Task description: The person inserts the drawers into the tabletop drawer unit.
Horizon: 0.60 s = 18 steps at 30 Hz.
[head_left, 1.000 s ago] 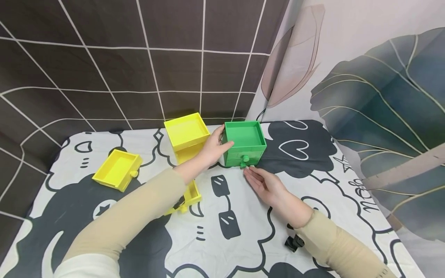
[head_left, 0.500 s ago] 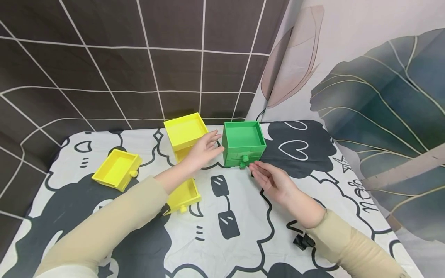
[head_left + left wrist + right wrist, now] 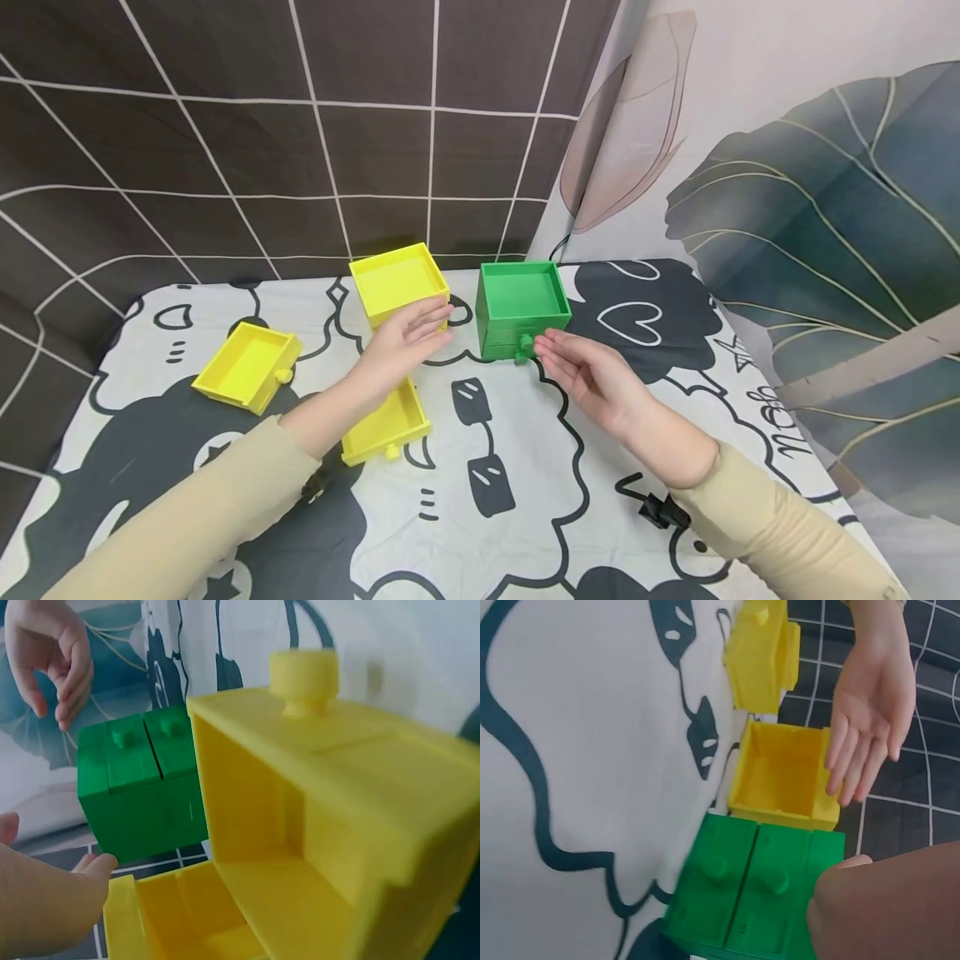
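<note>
A small green drawer cabinet [image 3: 522,293] stands at the back of the table, two drawers pushed in, knobs facing forward. My right hand [image 3: 592,379] is at its front right corner, fingers extended and slightly bent, fingertips near the knobs; contact cannot be told. My left hand [image 3: 401,346], fingers straight and holding nothing, hovers before a yellow cabinet [image 3: 397,279] whose open front shows in the right wrist view [image 3: 780,776]. One yellow drawer [image 3: 388,423] lies in front of that cabinet, partly behind the left forearm. In the left wrist view this drawer [image 3: 300,787] looms close.
Another yellow drawer [image 3: 247,367] lies to the left with its knob turned right. A small black object [image 3: 663,511] lies by the right forearm. The patterned cloth [image 3: 480,550] covers the table; a dark gridded curtain [image 3: 247,150] hangs behind.
My left hand has let go of the green cabinet's left side and moved left toward the yellow cabinet. My right hand has shifted slightly right. The cabinets have stayed in place.
</note>
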Motion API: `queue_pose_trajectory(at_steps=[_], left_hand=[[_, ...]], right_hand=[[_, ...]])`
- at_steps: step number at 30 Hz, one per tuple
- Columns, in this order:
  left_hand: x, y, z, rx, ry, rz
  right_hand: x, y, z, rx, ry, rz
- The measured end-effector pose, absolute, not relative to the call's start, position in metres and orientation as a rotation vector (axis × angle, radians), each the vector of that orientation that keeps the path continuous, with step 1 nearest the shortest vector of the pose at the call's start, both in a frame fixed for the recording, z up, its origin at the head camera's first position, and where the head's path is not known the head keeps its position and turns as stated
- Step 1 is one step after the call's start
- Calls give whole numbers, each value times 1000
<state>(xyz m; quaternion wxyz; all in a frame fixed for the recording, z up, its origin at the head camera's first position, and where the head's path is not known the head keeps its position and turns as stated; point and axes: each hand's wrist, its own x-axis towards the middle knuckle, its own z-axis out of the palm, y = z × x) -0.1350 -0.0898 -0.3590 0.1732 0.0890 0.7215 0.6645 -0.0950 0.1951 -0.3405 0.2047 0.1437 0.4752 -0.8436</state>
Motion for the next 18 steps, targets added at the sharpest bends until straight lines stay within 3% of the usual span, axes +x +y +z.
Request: queue_pose_trajectory(at_steps=[18], left_hand=[[-77, -134, -364, 81, 1915, 1997]], right_hand=[[-119, 170, -323, 235, 1425, -2309]])
